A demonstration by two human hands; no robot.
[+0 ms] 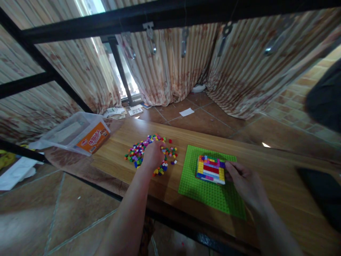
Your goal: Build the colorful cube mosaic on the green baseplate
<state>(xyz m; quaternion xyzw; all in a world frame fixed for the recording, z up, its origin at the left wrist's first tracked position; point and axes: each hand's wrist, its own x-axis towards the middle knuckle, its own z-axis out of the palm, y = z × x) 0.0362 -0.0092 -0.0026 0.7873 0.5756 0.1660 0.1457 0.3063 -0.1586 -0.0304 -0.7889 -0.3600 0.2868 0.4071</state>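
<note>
My left hand reaches into a loose pile of small coloured building bricks. Its fingers are bent together, and the back of the hand hides whatever is between them. A rectangular brick build with yellow, red, white, blue and purple rows sits on a green studded baseplate. At the build's right edge, my right hand has its thumb and bent fingers closed on the side.
A clear plastic tub with an orange label stands at the bench's left end. A dark flat object lies at the right end of the wooden bench. Black metal bars cross above, with hanging clips and curtains behind.
</note>
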